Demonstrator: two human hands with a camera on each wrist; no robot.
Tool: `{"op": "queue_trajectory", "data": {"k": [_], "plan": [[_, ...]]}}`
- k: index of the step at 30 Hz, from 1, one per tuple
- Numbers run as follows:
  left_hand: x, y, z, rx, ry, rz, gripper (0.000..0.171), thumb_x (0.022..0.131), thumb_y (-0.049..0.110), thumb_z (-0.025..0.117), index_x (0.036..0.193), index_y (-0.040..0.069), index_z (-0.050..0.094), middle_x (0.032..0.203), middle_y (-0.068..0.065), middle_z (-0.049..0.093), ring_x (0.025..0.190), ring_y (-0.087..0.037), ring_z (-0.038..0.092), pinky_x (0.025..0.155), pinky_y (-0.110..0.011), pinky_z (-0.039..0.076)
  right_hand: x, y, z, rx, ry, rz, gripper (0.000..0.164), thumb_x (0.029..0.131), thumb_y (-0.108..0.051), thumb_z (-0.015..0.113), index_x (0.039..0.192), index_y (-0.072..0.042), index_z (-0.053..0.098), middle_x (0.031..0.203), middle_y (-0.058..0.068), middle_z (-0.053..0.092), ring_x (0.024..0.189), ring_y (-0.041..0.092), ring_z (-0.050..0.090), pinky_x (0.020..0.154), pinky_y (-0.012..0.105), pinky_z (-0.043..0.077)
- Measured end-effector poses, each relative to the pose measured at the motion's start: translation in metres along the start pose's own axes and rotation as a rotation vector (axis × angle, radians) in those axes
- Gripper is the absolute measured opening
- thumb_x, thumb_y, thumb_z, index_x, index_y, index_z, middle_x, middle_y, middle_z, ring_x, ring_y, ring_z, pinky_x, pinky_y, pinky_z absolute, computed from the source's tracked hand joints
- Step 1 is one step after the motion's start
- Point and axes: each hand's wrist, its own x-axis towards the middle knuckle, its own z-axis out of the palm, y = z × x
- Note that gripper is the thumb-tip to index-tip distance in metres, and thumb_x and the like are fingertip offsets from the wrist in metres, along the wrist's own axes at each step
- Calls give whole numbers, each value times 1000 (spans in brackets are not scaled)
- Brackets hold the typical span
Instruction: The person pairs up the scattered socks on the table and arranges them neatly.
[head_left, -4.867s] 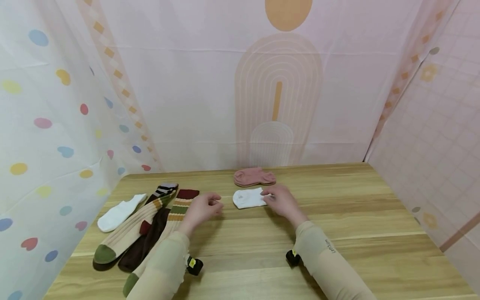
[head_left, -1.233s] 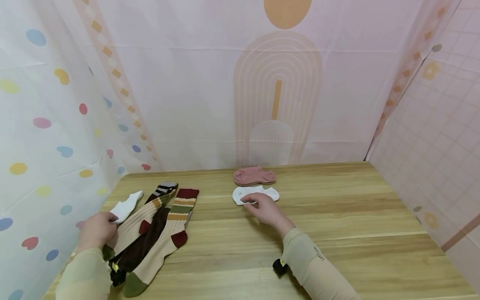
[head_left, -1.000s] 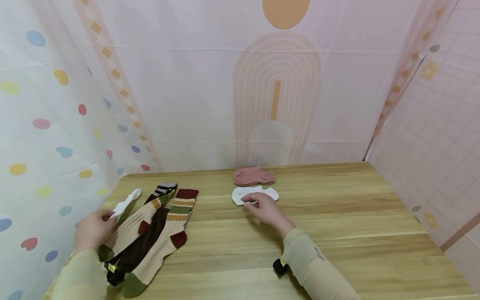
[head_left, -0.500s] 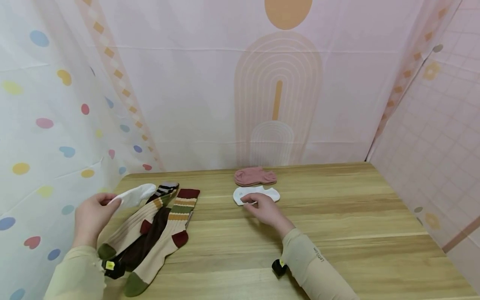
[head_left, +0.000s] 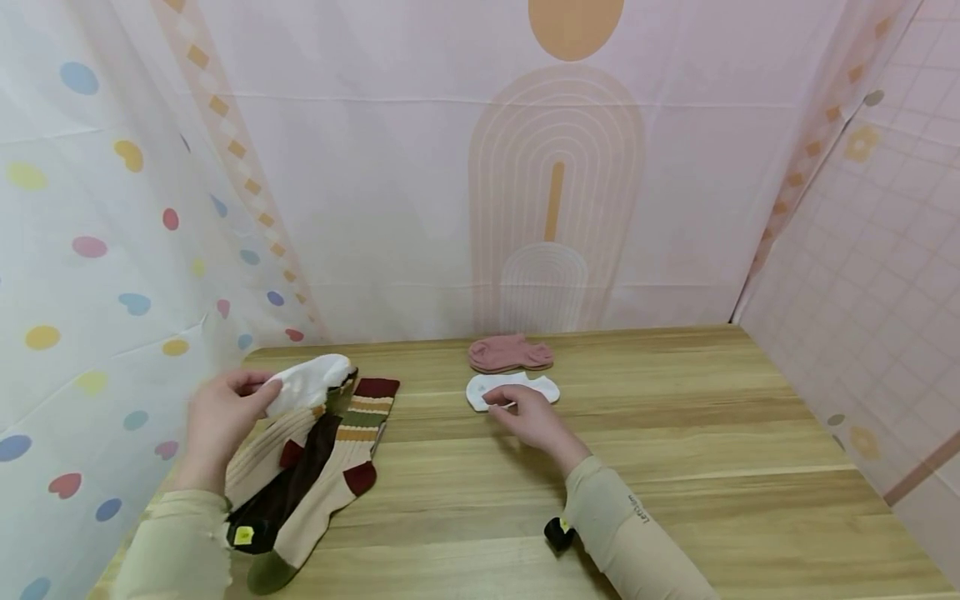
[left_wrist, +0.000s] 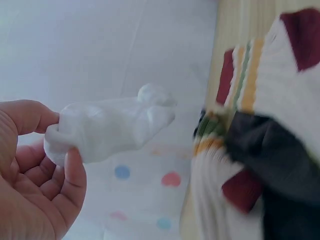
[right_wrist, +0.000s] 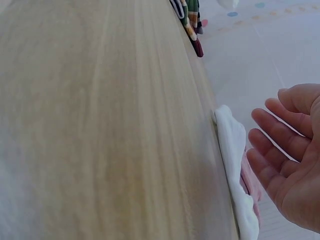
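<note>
My left hand (head_left: 228,425) pinches a white ankle sock (head_left: 307,383) by one end between thumb and fingers. In the left wrist view this sock (left_wrist: 110,127) is held up off the table, its far end bunched. Below it in the head view lies a group of long socks: a cream ribbed one (head_left: 266,454), a dark brown one (head_left: 300,475) and a striped cream one (head_left: 330,492) with green toe and maroon heel. My right hand (head_left: 536,421) hovers over a second white ankle sock (head_left: 540,386) lying flat, its fingers (right_wrist: 280,140) loosely bent and holding nothing.
Behind the flat white sock lies a pair of pink ankle socks (head_left: 510,353), close to the back edge of the wooden table (head_left: 675,433). Patterned cloth hangs (head_left: 375,208) stand behind and on both sides. A black wrist camera (head_left: 558,533) sits under the right sleeve.
My left hand has gone to the long socks' left, taken the white sock there, lifted it and carried it rightward. My right hand has let the other white sock show flat and stays over it.
</note>
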Motion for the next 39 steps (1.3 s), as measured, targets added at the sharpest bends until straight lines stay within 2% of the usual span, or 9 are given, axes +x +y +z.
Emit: {"op": "queue_trajectory", "data": {"k": [4, 8, 12, 15, 18, 24, 30, 33, 39], "plan": [[-5, 8, 18, -84, -95, 22, 42, 96, 28, 65, 116, -9, 66, 91, -7, 70, 68, -7, 60, 61, -25, 54, -1, -1, 0, 0, -11, 1, 19, 96, -6, 62, 112, 1, 70, 112, 11, 69, 105, 27, 63, 86, 34, 53], [-8, 14, 35, -186, -209, -5, 42, 96, 26, 66, 117, -11, 64, 93, -3, 70, 71, -9, 60, 64, -28, 56, -1, -2, 0, 7, -6, -2, 19, 96, -6, 62, 112, 1, 70, 111, 12, 69, 105, 28, 64, 86, 34, 53], [-10, 17, 49, -289, -293, -25, 40, 96, 21, 67, 117, -13, 62, 94, 0, 67, 72, -10, 60, 64, -27, 55, -1, -1, -1, 9, -2, -18, 19, 96, -6, 63, 111, 2, 70, 111, 13, 69, 105, 29, 64, 86, 33, 53], [-10, 15, 59, -304, -328, -20, 36, 96, 17, 66, 116, -13, 63, 98, -5, 66, 74, -11, 60, 64, -27, 56, 0, 0, -1, 10, -11, -22, 19, 96, -5, 62, 112, 2, 70, 110, 12, 69, 105, 29, 64, 87, 33, 53], [-10, 9, 66, -258, -341, -10, 34, 97, 17, 65, 116, -10, 64, 106, -13, 67, 79, -12, 61, 66, -28, 56, 1, 0, 0, 8, -17, -20, 19, 96, -5, 62, 112, 3, 70, 109, 11, 69, 105, 28, 64, 87, 33, 53], [-9, 1, 69, -190, -304, 7, 32, 98, 17, 62, 117, -9, 65, 112, -21, 65, 84, -16, 62, 67, -28, 56, 3, 2, 2, 0, -28, -13, 20, 96, -6, 62, 113, 1, 70, 111, 10, 69, 105, 26, 63, 87, 31, 53], [-10, -2, 66, -144, -248, 20, 34, 100, 20, 61, 119, -9, 63, 113, -22, 65, 87, -19, 62, 70, -27, 56, 5, 0, 3, -2, -37, -36, 21, 96, -6, 62, 113, 3, 70, 112, 12, 69, 106, 28, 63, 87, 34, 53], [-9, -4, 62, -76, -218, 41, 37, 100, 22, 59, 120, -8, 63, 112, -22, 66, 88, -24, 64, 70, -28, 54, 7, -3, 4, -14, -50, -47, 21, 96, -6, 61, 113, 3, 69, 112, 12, 69, 106, 28, 63, 88, 33, 53], [-10, -5, 55, 41, -160, 107, 36, 100, 24, 59, 118, -6, 65, 105, -20, 69, 96, -36, 63, 76, -39, 52, 12, -9, 11, -52, -69, -71, 21, 96, -4, 61, 114, 3, 69, 112, 12, 70, 106, 27, 64, 90, 32, 52]]}}
